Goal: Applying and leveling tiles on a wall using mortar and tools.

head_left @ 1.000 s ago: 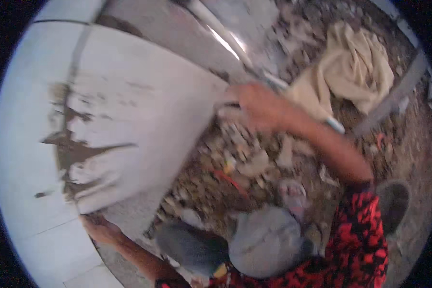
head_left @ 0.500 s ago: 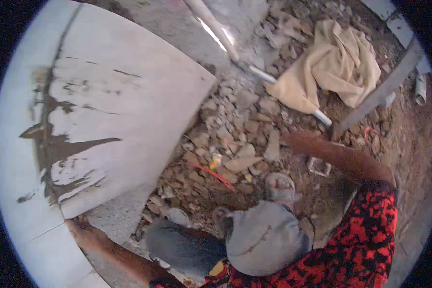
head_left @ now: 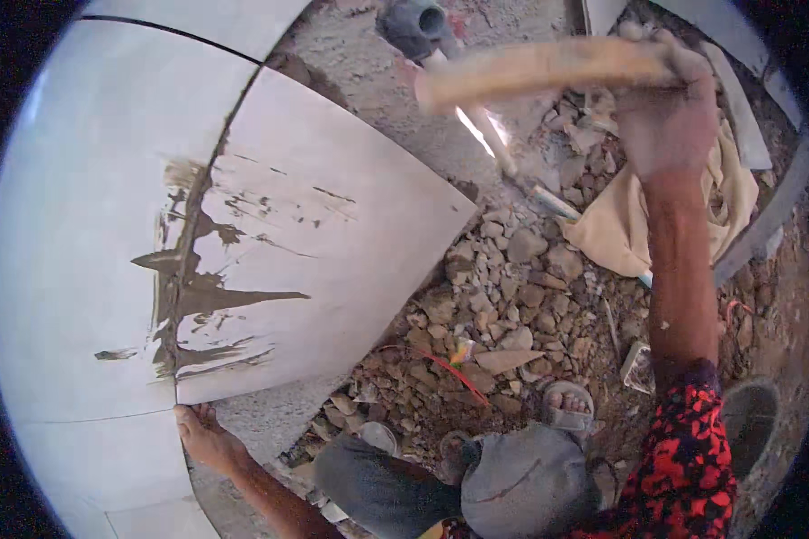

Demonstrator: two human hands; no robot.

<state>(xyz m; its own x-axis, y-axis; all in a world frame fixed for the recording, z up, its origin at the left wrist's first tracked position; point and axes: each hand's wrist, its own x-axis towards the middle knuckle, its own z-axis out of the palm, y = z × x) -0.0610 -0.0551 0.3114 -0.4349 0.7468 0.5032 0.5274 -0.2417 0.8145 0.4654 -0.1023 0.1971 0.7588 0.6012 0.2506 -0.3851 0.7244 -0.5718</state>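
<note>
My left hand [head_left: 208, 440] touches the near corner of a large white tile [head_left: 360, 242], thumb and fingers apart at its edge. Smears of wet grey mortar [head_left: 234, 296] lie along the joint between this tile and the white tiles [head_left: 90, 269] on the left. My right hand [head_left: 670, 121], blurred by motion, is raised at the upper right. It is closed round one end of a thick tan wooden stick [head_left: 548, 72], which points left above the bare concrete. Blur hides the detail of the stick's far end.
Broken stones and rubble [head_left: 503, 296] lie right of the tile, with a thin red strip [head_left: 449, 373] among them. Beyond are a beige cloth [head_left: 611, 229], a pipe [head_left: 494, 144] and a grey pipe fitting [head_left: 413, 27]. A round container [head_left: 751, 418] stands right of my sleeve.
My right arm has swung up and away from the rubble, and the wooden stick now shows in its hand. The view has shifted left. My left hand stays by the tile corner.
</note>
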